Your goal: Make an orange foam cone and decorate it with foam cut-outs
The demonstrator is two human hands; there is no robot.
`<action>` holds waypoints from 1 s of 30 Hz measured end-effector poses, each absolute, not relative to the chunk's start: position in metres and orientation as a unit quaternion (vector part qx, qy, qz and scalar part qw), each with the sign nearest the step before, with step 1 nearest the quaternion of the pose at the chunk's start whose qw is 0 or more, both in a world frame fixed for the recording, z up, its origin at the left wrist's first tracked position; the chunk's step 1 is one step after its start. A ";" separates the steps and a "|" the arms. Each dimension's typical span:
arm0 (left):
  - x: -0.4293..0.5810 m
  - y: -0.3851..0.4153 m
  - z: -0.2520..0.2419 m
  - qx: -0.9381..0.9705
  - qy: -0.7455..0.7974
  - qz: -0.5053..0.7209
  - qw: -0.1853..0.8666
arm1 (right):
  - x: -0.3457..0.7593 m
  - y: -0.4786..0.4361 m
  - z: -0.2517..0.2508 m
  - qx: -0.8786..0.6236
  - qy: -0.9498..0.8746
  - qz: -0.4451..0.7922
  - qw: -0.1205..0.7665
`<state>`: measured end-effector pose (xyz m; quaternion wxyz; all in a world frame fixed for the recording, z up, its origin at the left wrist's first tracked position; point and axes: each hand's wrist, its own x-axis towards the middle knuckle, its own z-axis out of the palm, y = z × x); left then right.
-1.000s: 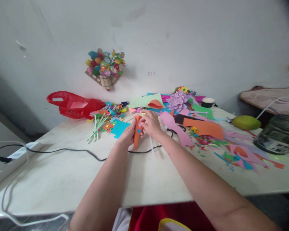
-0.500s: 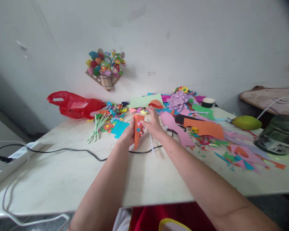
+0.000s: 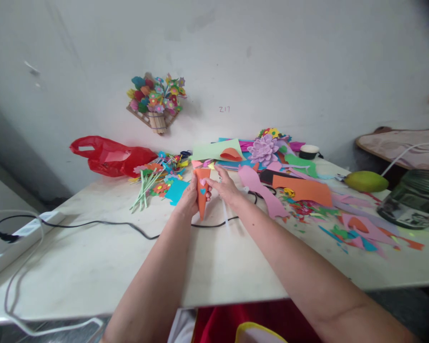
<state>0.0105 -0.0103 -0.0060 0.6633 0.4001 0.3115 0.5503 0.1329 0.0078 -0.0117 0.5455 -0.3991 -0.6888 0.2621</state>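
Note:
My left hand (image 3: 190, 196) is wrapped round an orange foam cone (image 3: 202, 209), its wide end up and its tip pointing down at the table. Fingertips of that hand show at the cone's right side. On the cone's front sit a pink heart (image 3: 202, 181) and, below it, a blue heart (image 3: 203, 190). My right hand (image 3: 228, 189) is at the cone's right, one digit touching the pink heart and the other visible finger raised apart. A hot glue gun (image 3: 245, 190) with a clear glue stick (image 3: 224, 209) lies partly hidden behind the right hand.
A red plastic bag (image 3: 116, 157), pale green stems (image 3: 142, 193) and foam flowers (image 3: 160, 188) are at the left. Foam sheets (image 3: 302, 189), scraps (image 3: 357, 236) and a glass jar (image 3: 411, 200) occupy the right. A black cable (image 3: 128, 223) crosses the table behind my forearms.
The cone and my left hand have shifted slightly left and up. My right hand has moved with them, its raised finger a little lower, its digit still at the pink heart.

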 end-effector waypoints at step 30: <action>-0.002 -0.007 0.008 0.594 0.314 0.591 0.446 | 0.152 0.006 0.020 -0.306 -0.770 0.254 0.499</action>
